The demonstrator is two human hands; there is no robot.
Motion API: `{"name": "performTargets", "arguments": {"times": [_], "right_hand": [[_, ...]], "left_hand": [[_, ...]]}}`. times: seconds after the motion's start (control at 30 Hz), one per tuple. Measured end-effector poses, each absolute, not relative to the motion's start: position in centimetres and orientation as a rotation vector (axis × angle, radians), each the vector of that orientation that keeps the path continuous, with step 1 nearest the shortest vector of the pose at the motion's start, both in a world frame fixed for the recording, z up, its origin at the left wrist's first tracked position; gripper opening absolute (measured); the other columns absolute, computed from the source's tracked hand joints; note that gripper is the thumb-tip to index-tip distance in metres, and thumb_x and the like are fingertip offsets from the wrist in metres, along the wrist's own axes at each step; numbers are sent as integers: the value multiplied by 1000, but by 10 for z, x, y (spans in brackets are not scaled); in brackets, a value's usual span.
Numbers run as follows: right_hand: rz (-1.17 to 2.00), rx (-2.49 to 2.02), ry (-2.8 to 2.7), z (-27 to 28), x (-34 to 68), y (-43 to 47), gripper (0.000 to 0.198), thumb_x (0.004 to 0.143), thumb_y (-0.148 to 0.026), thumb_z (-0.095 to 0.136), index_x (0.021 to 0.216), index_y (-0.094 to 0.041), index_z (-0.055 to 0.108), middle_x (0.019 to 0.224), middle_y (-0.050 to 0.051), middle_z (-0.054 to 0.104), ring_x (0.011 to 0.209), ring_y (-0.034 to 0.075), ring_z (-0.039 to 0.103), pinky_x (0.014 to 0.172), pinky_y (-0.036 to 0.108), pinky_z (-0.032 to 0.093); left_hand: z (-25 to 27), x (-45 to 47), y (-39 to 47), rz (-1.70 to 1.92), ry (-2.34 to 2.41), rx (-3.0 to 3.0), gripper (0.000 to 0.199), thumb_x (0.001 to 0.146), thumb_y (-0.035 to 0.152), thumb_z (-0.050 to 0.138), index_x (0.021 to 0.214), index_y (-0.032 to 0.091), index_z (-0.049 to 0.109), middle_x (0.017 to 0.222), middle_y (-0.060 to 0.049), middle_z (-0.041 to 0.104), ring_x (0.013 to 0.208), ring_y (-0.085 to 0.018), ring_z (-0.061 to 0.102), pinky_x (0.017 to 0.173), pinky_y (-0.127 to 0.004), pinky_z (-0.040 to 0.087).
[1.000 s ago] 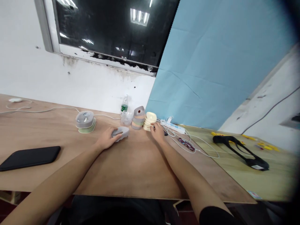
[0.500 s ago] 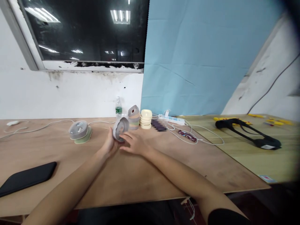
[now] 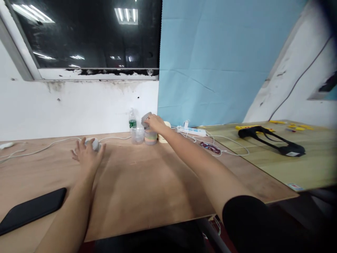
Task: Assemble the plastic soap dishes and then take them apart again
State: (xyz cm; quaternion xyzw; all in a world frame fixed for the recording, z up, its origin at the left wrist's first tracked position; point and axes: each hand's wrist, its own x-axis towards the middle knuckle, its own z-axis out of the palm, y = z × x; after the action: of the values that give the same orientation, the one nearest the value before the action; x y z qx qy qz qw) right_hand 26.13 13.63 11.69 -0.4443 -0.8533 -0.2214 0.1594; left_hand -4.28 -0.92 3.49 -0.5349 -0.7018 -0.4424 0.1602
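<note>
My right hand [image 3: 156, 123] is closed on a grey cup-like piece [image 3: 145, 119], tilted at the top of a stack of pastel cups [image 3: 151, 137]. Its fingers partly cover the piece. On the left, my left hand [image 3: 88, 154] has its fingers spread in front of a round grey container [image 3: 96, 144], most of which it hides. Whether the fingers touch the container I cannot tell. Beside the stack stands a clear plastic cup [image 3: 137, 136]. My right forearm hides most of the cream stacked pieces [image 3: 167, 124].
A bottle with a green label [image 3: 132, 119] stands against the wall. To the right lie a white power strip [image 3: 192, 131], cables, a dark red patterned item [image 3: 210, 147] and a black frame-like object [image 3: 273, 142]. A black flat case [image 3: 33, 209] lies front left.
My hands have parted from the grey bowl-like piece they held together mid-table. The left moved left to the round container, its fingers spreading. The right reached forward to the stack.
</note>
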Motion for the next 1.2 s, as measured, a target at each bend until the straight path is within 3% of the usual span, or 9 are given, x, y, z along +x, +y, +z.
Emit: {"name": "performTargets", "arguments": {"times": [0.17,0.33,0.43,0.53,0.67,0.8,0.93,1.03,1.2], "right_hand": [[-669,-1323,-2511,110,258,147,17,80,-25,63,93,-16,70,106,15,59,104,29,50,88,40,36],[-692,-1317,-2509,106,256,140,22,85,-27,57,100,-14,68,111,16,58,101,29,52,88,42,35],[-707,-1246,-2469,109,257,130,27,89,-28,51,107,-14,65,113,16,56,99,28,53,85,40,36],[-632,-1095,-2416,97,257,107,29,93,-26,42,111,-16,63,110,13,57,100,26,53,86,38,36],[-457,-840,-2441,45,258,63,28,94,-25,40,104,-18,66,102,10,60,95,21,53,84,33,39],[-261,-743,-2457,-10,265,32,26,94,-27,42,97,-20,68,93,7,64,84,17,56,77,28,44],[-141,-730,-2358,-19,269,21,24,92,-28,47,105,-21,66,100,8,65,92,19,59,83,31,46],[-17,-796,-2250,-10,265,18,34,91,-33,51,123,-22,58,113,9,63,104,22,57,91,35,45],[204,-796,-2222,-11,264,22,78,77,-51,67,142,-20,37,138,14,47,124,27,46,100,41,40]], "left_hand": [[24,-61,-6,-1309,-2170,-1389,63,78,57,57,126,17,51,146,-20,31,136,-44,20,104,-67,11],[14,-66,1,-1384,-2297,-1316,74,70,59,65,127,15,46,147,-24,23,130,-51,25,98,-70,17],[11,-72,5,-1414,-2339,-1323,81,67,59,68,131,17,42,147,-23,25,131,-46,30,102,-64,20],[7,-80,8,-1410,-2319,-1338,76,71,56,66,131,17,42,143,-21,35,130,-39,36,105,-56,25],[2,-79,10,-1419,-2264,-1325,71,72,57,64,129,20,45,136,-18,45,126,-35,42,104,-53,29],[2,-61,9,-1371,-2149,-1412,64,73,56,64,126,24,49,135,-14,48,126,-32,44,107,-50,26],[5,-34,5,-1448,-1858,-1628,63,73,52,66,125,23,49,136,-12,47,127,-29,44,109,-45,29],[7,-10,-3,-1518,-1585,-1943,64,74,48,66,127,20,46,133,-12,50,125,-28,47,106,-42,36],[4,24,-16,-1353,-1255,-2501,71,73,49,67,131,17,42,132,-14,52,122,-30,50,104,-43,40]]}}
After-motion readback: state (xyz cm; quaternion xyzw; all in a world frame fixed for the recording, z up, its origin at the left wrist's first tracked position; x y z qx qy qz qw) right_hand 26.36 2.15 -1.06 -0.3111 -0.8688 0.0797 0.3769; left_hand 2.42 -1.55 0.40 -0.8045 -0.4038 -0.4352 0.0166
